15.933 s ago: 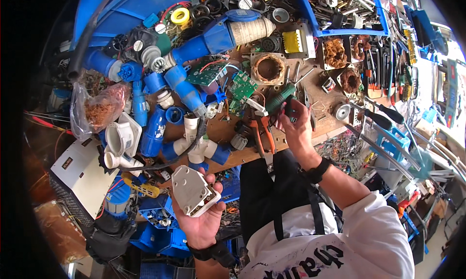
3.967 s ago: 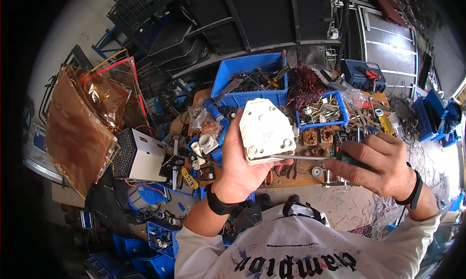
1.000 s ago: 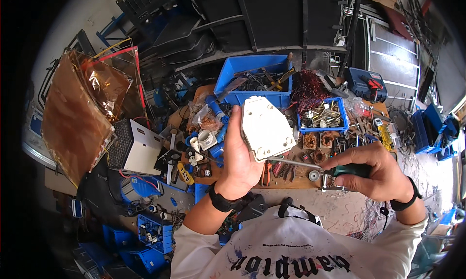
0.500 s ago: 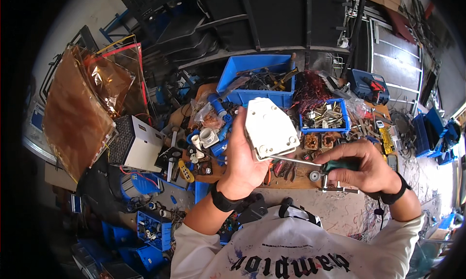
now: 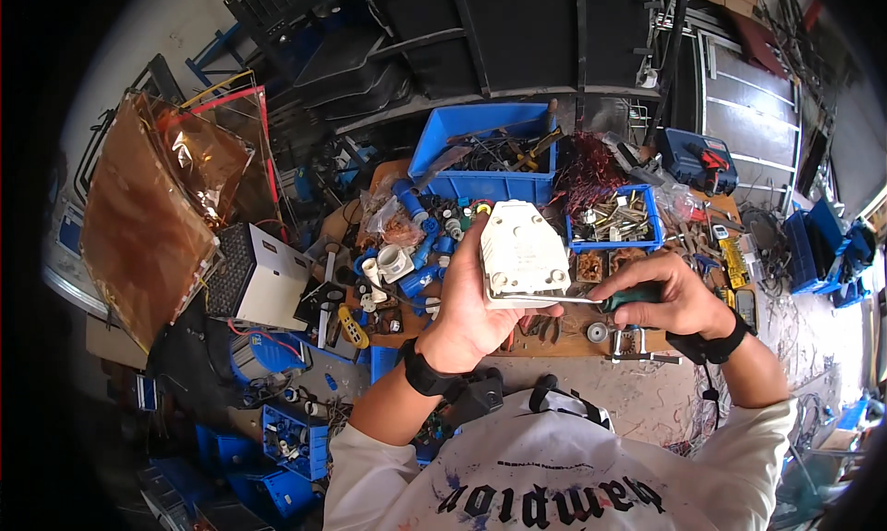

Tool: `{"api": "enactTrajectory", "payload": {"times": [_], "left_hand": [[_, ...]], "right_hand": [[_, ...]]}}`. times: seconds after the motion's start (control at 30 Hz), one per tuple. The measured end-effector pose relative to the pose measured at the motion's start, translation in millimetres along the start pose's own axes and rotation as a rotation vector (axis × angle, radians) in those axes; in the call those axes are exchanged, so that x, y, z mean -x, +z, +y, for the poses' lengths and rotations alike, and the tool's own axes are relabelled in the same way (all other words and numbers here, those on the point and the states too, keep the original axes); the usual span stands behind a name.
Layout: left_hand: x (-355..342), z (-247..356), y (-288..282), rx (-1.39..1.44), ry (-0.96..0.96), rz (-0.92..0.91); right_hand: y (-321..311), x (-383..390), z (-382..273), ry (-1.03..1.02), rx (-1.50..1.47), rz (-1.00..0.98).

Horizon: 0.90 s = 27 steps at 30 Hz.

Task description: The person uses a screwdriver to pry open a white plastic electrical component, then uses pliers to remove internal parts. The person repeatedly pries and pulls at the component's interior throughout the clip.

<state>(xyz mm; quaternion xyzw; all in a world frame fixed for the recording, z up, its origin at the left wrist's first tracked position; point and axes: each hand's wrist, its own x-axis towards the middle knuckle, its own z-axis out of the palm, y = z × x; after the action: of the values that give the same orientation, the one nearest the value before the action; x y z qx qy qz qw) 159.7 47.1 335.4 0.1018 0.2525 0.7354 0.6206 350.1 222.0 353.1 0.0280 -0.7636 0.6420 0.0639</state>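
Observation:
A white plastic housing [image 5: 525, 244] with a tapered top and round screw recesses is gripped in my left hand [image 5: 465, 314], thumb along its left side and fingers beneath it. My right hand [image 5: 673, 295] is closed round the dark green handle of a screwdriver [image 5: 631, 297]. The screwdriver's metal shaft points left and lies along the housing's near edge. Whether its tip sits in a seam there, I cannot tell. Both hands hold these things above the workbench.
Behind the housing stands a blue bin [image 5: 485, 182] of tools, with a smaller blue tray [image 5: 614, 244] of metal parts to its right. Pipe fittings [image 5: 395, 261] crowd the bench's left. Pliers [image 5: 550, 330] and a small clamp-like frame [image 5: 631, 344] lie near the front edge.
The housing has tilted and turned, so its near side wall now faces me more. My right hand has shifted slightly left and up, and the screwdriver shaft now lies flatter along the near edge.

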Motion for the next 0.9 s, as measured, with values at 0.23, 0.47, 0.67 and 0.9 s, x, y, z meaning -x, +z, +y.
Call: {"api": "enactTrajectory", "payload": {"times": [0.23, 0.47, 0.67, 0.9], "left_hand": [[-4.9, -3.4, -3.5, 0.041, -0.003, 0.003], [-13.2, -3.3, -8.4, -0.046, -0.010, 0.003], [-19.3, 3.3, -27.7, -0.039, 0.068, 0.068], [-24.4, -3.6, -30.4, -0.088, 0.033, 0.054]], "right_hand": [[-8.9, -0.6, 11.1, -0.021, 0.038, -0.034], [-20.9, -11.9, 10.3, -0.063, 0.081, -0.084], [-7.5, -16.3, 2.8, -0.063, 0.700, 0.041], [7.7, -17.6, 39.8, -0.328, 0.832, 0.314]]}}
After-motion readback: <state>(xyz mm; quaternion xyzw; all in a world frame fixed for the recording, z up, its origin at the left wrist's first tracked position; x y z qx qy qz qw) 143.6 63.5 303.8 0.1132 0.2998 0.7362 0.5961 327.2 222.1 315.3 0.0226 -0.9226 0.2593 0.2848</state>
